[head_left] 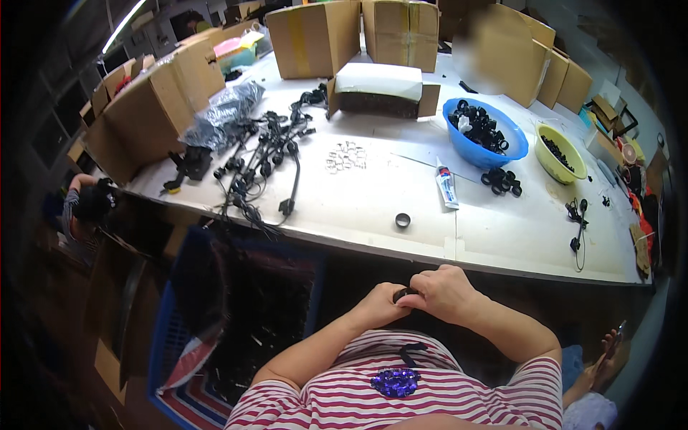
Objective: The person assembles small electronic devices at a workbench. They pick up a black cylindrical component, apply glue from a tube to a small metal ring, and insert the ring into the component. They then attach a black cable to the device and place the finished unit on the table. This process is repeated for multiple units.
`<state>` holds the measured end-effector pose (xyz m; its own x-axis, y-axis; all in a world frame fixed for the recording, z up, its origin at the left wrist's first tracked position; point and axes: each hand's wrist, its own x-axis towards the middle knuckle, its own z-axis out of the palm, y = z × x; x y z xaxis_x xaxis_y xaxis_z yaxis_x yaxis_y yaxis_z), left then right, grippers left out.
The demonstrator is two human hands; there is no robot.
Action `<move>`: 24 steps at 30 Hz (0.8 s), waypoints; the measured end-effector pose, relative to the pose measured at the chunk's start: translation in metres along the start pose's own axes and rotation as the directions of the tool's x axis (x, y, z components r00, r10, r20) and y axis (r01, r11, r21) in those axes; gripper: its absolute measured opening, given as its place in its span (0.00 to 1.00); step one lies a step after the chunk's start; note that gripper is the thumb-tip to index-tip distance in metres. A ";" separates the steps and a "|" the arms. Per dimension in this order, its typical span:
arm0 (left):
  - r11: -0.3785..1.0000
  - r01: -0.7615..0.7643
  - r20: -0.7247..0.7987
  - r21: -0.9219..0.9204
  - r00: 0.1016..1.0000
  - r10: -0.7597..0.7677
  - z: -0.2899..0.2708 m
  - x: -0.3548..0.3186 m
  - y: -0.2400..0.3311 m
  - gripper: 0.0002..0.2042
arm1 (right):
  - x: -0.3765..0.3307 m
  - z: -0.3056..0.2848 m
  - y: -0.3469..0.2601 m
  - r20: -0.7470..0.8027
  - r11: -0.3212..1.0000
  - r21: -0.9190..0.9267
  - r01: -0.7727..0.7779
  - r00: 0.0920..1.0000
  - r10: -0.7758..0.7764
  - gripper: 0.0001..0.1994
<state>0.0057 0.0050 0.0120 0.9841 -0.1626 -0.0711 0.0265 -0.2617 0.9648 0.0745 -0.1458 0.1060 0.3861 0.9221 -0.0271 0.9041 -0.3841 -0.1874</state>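
Observation:
In front of my body, just off the table's front edge, both hands meet over a small black part [403, 294], probably a ring, mostly hidden by fingers. My left hand [378, 307] is closed around it from the left. My right hand [446, 294] also grips it, thumb and fingers pressed together. A black ring [403, 221] lies by the table edge beyond them. Farther back is a white and blue tube [447, 188] with a narrow nozzle. Small pale pieces [346, 158] are spread mid-table. To their left lies a tangle of black cables with plugs [261, 161].
A blue bowl [453, 137] holds black rings, with a few rings [502, 182] beside it. Small black parts fill a yellow bowl [577, 173]. Cardboard boxes [315, 39] line the back. Below left stands a blue crate [161, 337]. People are at both sides.

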 end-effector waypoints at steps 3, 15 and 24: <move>0.999 0.028 0.001 -0.036 1.000 -0.028 -0.002 -0.005 0.010 0.05 | -0.008 0.002 -0.006 -0.371 0.980 0.153 0.130 0.926 -0.065 0.19; 0.995 -0.050 -0.042 0.087 0.998 0.054 0.015 -0.009 0.020 0.12 | -0.029 -0.003 -0.010 -0.172 0.975 0.216 -0.046 0.981 0.085 0.21; 0.971 -0.195 -0.120 0.140 0.970 0.212 0.012 -0.005 0.016 0.14 | -0.032 0.009 -0.009 -0.363 0.954 0.294 0.066 0.931 0.047 0.17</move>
<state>-0.0012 -0.0097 0.0252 0.9812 -0.0987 0.1660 -0.1906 -0.3557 0.9150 0.0530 -0.1713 0.1001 0.4684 0.8226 0.3225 0.8340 -0.2911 -0.4688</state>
